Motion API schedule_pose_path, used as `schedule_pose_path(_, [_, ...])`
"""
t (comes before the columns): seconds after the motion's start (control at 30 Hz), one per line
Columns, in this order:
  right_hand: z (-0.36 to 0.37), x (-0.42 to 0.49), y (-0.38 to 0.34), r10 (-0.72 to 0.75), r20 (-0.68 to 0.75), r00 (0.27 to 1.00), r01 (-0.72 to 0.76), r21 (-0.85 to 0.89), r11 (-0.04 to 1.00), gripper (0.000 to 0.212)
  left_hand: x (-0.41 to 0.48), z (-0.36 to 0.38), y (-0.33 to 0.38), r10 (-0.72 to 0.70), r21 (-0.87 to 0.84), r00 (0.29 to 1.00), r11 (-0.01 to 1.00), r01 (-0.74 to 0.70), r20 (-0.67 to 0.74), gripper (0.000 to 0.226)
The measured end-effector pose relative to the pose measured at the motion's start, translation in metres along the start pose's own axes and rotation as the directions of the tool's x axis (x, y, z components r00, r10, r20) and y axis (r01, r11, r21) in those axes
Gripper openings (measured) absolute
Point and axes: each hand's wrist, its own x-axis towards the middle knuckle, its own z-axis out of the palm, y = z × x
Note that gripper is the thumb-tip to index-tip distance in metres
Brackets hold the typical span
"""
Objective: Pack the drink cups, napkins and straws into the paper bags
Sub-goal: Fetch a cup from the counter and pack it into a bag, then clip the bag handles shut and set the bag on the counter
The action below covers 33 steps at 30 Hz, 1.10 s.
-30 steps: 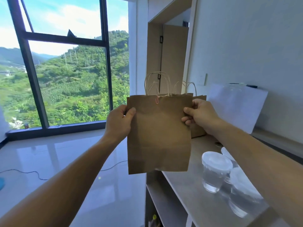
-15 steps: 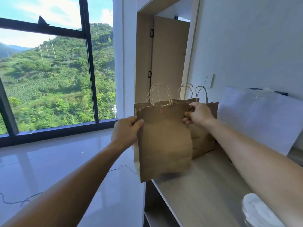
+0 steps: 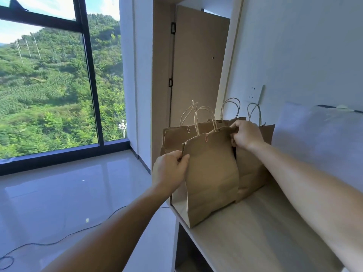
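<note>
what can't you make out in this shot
Head view: inside of the front bag, hidden by its own paper wall.
Head view: back bags, largely covered by the front bag and the right hand; their count is unclear.
Head view: fingers of the left hand, tucked behind the front bag's edge.

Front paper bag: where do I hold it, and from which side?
Pinch its upper side edges, one hand from each side, as the left hand and right hand do. The front paper bag stands upright and flat on the counter, leaving those edges exposed.

left hand (image 3: pixel 170 169) pinching, right hand (image 3: pixel 245 137) gripping
</note>
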Motion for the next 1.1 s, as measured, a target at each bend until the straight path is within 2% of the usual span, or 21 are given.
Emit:
schedule_pose_path(0.13, [0.005, -0.006, 0.007, -0.003, -0.019, 1.0, 0.003, 0.036, 0.999, 0.018, 0.004, 0.003, -0.005, 0.019, 0.013, 1.0, 1.0, -0.018, -0.008, 0.035])
schedule_pose_path(0.2, [0.006, -0.011, 0.01, -0.022, -0.04, 0.999, 0.025, 0.074, 0.997, 0.027, 0.003, 0.0, -0.002, 0.045, 0.052, 0.999, 0.998, -0.044, -0.024, 0.017])
schedule_pose_path(0.23, [0.006, -0.015, 0.011, -0.035, -0.065, 0.997, 0.04, 0.087, 0.995, 0.035, 0.003, -0.001, -0.001, 0.077, 0.089, 0.996, 0.993, -0.073, -0.049, 0.015])
schedule_pose_path(0.3, [0.007, -0.024, 0.012, -0.052, -0.125, 0.991, 0.065, 0.096, 0.993, 0.048, 0.003, -0.002, 0.004, 0.243, 0.213, 0.966, 0.952, -0.22, -0.092, 0.06])
schedule_pose_path(0.37, [0.009, -0.035, 0.012, -0.057, -0.147, 0.987, 0.07, 0.082, 0.994, 0.053, 0.005, -0.001, 0.012, 0.488, 0.431, 0.868, 0.806, -0.405, -0.095, 0.082])
schedule_pose_path(0.43, [0.01, -0.047, 0.014, -0.068, -0.116, 0.991, 0.071, 0.021, 0.997, 0.054, 0.006, 0.005, 0.019, 0.631, 0.595, 0.776, 0.631, -0.497, -0.02, 0.08])
schedule_pose_path(0.53, [0.01, -0.068, 0.02, -0.097, -0.048, 0.994, 0.093, -0.075, 0.993, 0.057, 0.001, 0.022, 0.025, 0.6, 0.736, 0.767, 0.411, -0.538, 0.226, 0.066])
schedule_pose_path(0.6, [0.006, -0.082, 0.025, -0.09, -0.034, 0.995, 0.086, -0.108, 0.99, 0.064, -0.002, 0.033, 0.031, 0.539, 0.752, 0.769, 0.334, -0.569, 0.343, 0.06])
schedule_pose_path(0.67, [-0.002, -0.097, 0.03, -0.052, -0.009, 0.999, 0.05, -0.132, 0.99, 0.068, -0.006, 0.045, 0.042, 0.488, 0.717, 0.769, 0.347, -0.605, 0.413, 0.06])
schedule_pose_path(0.8, [-0.035, -0.135, 0.044, 0.0, 0.058, 0.998, 0.012, -0.204, 0.979, 0.068, -0.023, 0.068, 0.073, 0.401, 0.576, 0.759, 0.494, -0.651, 0.513, 0.067])
schedule_pose_path(0.9, [-0.075, -0.173, 0.059, 0.04, 0.051, 0.998, -0.025, -0.262, 0.965, 0.066, -0.047, 0.085, 0.108, 0.42, 0.462, 0.708, 0.55, -0.696, 0.567, 0.067])
schedule_pose_path(1.1, [-0.175, -0.281, 0.105, 0.176, -0.038, 0.984, -0.179, -0.308, 0.934, 0.065, -0.133, 0.12, 0.21, 0.537, 0.24, 0.589, 0.582, -0.777, 0.604, 0.071])
